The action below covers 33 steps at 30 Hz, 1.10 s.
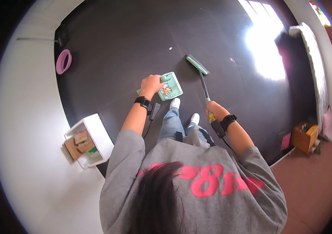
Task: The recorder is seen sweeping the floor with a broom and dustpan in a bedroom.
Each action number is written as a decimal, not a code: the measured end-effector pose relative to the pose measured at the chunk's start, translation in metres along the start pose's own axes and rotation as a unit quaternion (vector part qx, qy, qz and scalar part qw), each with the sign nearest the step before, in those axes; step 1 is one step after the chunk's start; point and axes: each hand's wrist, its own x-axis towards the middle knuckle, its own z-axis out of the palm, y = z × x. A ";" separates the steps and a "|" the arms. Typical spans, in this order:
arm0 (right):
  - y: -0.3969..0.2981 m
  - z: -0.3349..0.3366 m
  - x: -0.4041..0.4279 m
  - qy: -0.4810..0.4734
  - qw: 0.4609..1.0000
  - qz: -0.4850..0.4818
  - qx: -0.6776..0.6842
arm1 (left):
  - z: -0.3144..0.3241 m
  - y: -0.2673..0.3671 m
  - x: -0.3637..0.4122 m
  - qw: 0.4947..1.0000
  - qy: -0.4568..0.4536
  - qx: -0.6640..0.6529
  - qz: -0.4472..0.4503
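My left hand [152, 84] grips the handle of a mint-green dustpan [176, 91], which is just ahead of my feet. Colourful bits of litter [166, 89] lie inside the pan. My right hand [217, 110] is closed around the grey and green handle of a broom [203, 83]. The broom's mint-green head [196, 64] points ahead and to the right of the pan, apart from it. Whether the head touches the floor I cannot tell. A small white scrap [170, 48] lies on the dark floor beyond the pan.
A pink basin [63, 62] is by the left wall. Nearer on the left, a white box [103, 137] holds cardboard boxes [84, 141]. At right are a wooden box [303, 137] and a pink item [285, 142]. Sunlight glares off the dark floor [119, 44].
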 end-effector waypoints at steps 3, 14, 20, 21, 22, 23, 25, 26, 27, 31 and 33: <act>0.007 -0.006 -0.029 -0.039 0.994 0.046 -0.089 | -0.011 0.008 0.013 1.000 -0.002 0.010 -0.010; 0.017 0.008 -0.090 -0.117 0.865 0.241 0.424 | -0.034 0.045 0.070 0.996 -0.021 0.073 0.054; 0.088 0.010 -0.146 -0.091 0.869 0.144 0.464 | -0.021 0.082 0.040 0.985 -0.050 0.101 0.128; 0.099 0.014 -0.159 -0.053 0.880 0.131 0.453 | -0.019 0.089 0.036 0.981 -0.064 0.114 0.140; 0.113 0.017 -0.168 -0.046 0.877 0.134 0.459 | -0.017 0.097 0.030 0.978 -0.064 0.122 0.155; 0.121 0.020 -0.177 -0.040 0.871 0.127 0.473 | -0.015 0.106 0.023 0.968 -0.069 0.148 0.193; 0.133 0.030 -0.194 0.050 0.875 0.137 0.462 | -0.012 0.117 0.014 0.950 -0.076 0.187 0.238; 0.139 0.034 -0.198 0.077 0.878 0.110 0.459 | -0.009 0.124 0.013 0.942 -0.079 0.195 0.261; 0.148 0.040 -0.200 0.079 0.872 0.108 0.471 | -0.003 0.129 0.009 0.934 -0.084 0.202 0.282; 0.180 0.048 -0.188 0.155 0.838 0.066 0.519 | 0.022 0.173 -0.010 0.918 -0.081 0.167 0.349; 0.193 0.054 -0.173 0.175 0.834 0.065 0.519 | 0.035 0.188 -0.017 0.905 -0.083 0.182 0.376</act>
